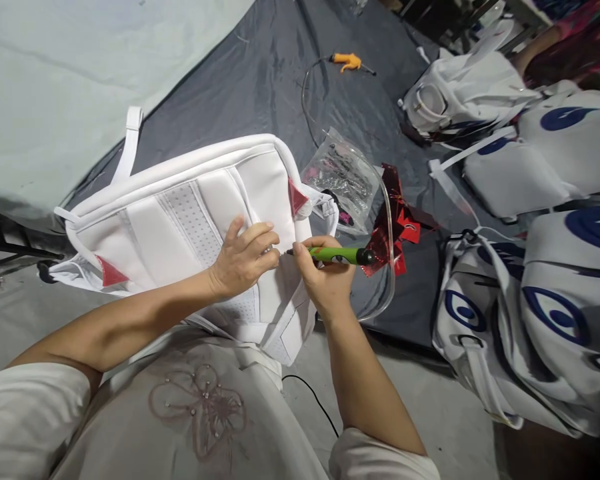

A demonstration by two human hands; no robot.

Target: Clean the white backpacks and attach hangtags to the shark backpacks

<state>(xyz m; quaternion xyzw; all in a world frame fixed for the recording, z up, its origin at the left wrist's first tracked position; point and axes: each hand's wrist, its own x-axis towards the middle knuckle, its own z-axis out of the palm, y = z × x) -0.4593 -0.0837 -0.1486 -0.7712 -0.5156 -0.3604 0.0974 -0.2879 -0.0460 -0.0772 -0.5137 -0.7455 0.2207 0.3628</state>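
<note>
A white backpack (145, 233) lies tilted across the near edge of the dark table, its padded, dotted-mesh panel facing up. Red triangular patches mark two of its corners. My left hand (245, 257) rests on the panel with its fingers bent and closed against the fabric; its fingertips are partly hidden. Close beside it, my right hand (327, 277) is closed around a slim green pen-like tool (343, 255) with a black end. The tool's narrow tip points left toward my left fingertips, at the panel's surface. Whether the tip touches the fabric I cannot tell.
Right of the backpack lie a clear plastic bag (347, 173) and red shiny wrapping (395, 227). An orange air gun (349, 62) with a clear hose sits farther back. Several white bags with blue eye shapes (555, 313) crowd the right. Another person's arm (537, 50) shows top right.
</note>
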